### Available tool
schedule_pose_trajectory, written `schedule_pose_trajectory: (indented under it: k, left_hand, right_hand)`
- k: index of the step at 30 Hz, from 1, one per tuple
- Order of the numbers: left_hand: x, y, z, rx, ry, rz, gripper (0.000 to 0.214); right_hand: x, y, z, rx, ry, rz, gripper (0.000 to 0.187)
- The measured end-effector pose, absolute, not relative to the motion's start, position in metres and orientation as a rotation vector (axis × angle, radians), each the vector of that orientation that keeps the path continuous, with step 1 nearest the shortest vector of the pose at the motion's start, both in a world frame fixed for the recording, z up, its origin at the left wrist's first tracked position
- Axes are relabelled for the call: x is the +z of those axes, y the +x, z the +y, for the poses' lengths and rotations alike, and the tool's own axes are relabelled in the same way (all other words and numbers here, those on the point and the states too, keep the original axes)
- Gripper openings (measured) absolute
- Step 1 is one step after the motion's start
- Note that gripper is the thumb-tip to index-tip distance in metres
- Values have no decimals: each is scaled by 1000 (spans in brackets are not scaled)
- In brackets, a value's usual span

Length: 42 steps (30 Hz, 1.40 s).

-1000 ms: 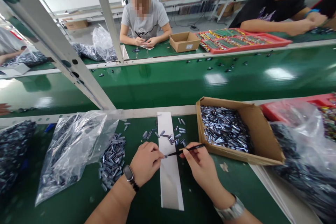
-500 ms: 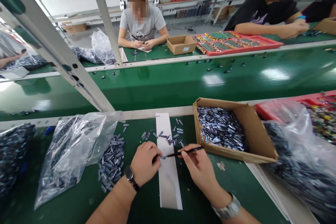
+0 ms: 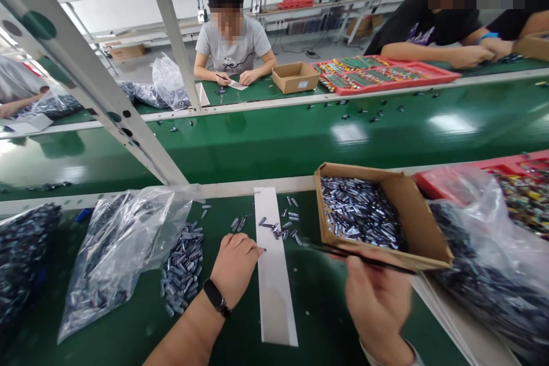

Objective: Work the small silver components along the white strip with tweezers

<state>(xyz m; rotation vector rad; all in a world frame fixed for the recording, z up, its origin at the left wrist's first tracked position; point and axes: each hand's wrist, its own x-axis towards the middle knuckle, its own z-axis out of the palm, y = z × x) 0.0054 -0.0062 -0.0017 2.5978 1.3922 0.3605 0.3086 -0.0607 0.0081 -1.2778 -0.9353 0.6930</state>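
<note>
Two hands work over my green bench: my left hand sits curled shut at the edge of a white paper strip, and my right hand pinches blurred black tweezers across the front wall of a cardboard box of small metal cylinders. Loose cylinders lie on and around the strip.

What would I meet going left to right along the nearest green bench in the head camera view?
Bag of dark parts → clear plastic bag → pile of silver cylinders → white strip → cardboard box of silver cylinders → large plastic bag of dark parts
</note>
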Motion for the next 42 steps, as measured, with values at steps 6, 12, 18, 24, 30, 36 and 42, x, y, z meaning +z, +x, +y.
schedule_pose_trajectory:
  k: [6, 12, 18, 24, 30, 36, 42]
  left_hand:
    - [9, -2, -3, 417, 2476, 1228, 15]
    - [12, 1, -2, 373, 2502, 1235, 46]
    - [8, 4, -4, 348, 2517, 1233, 46]
    - [11, 4, -9, 510, 2458, 1252, 32]
    - [14, 2, -12, 587, 2346, 1264, 16]
    - [18, 0, -9, 545, 2252, 1307, 18]
    - [20, 1, -9, 535, 2272, 1342, 21]
  right_hand:
    - [5, 260, -47, 1099, -1292, -1045, 58]
    - [12, 270, -40, 1253, -1301, -1084, 57]
    - [11, 272, -41, 1272, -1325, -1082, 55]
    - [15, 270, -40, 1308, -1307, -1064, 61]
    - [13, 275, -40, 1323, -1322, -1071, 59]
    - [23, 268, -37, 1288, -1344, -1079, 57]
    - [25, 268, -37, 1283, -1336, -1088, 55]
